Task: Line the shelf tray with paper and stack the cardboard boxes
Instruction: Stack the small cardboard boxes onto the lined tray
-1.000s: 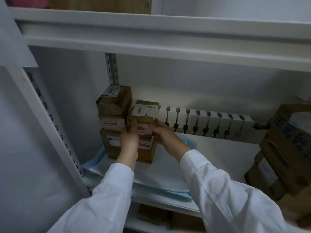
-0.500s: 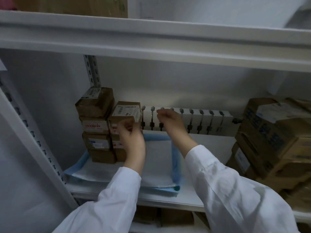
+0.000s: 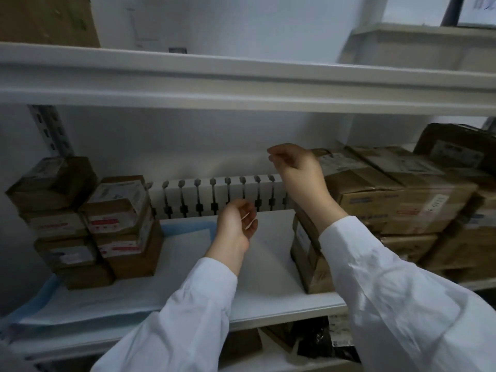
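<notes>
The white shelf [image 3: 268, 299] spans the view. On its right end sit the large cardboard cartons [image 3: 389, 189], piled together. The blue-edged paper [image 3: 107, 299] lines the shelf's left part, and two stacks of small cardboard boxes [image 3: 88, 224] stand side by side on it, touching. A white slotted rack [image 3: 214, 194] runs along the back. The left hand [image 3: 236, 226] hovers mid-shelf, fingers loosely curled and empty. The right hand [image 3: 298, 167] is raised beside the cartons, also loosely curled and holding nothing.
</notes>
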Motion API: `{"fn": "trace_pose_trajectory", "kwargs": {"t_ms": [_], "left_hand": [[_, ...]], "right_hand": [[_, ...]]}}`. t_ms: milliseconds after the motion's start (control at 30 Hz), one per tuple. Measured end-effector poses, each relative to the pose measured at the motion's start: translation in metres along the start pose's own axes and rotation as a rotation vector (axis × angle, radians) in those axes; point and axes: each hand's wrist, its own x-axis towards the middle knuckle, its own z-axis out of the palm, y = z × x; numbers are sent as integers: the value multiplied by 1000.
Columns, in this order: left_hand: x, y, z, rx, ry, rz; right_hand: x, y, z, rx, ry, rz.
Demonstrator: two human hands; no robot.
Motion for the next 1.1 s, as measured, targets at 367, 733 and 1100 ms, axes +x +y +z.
{"fn": "trace_pose_trajectory", "kwargs": {"t_ms": [367,733,1100], "left_hand": [[-23,-47,65,135,-164,-177],[-40,-60,100,242,-277,-157],[-36,-62,105,141,-291,-76]], "right_hand": [[-16,36,-92,-672,75,359],[-22,64,-119,-414,122,421],[-22,67,-121,-242,153,291]]}}
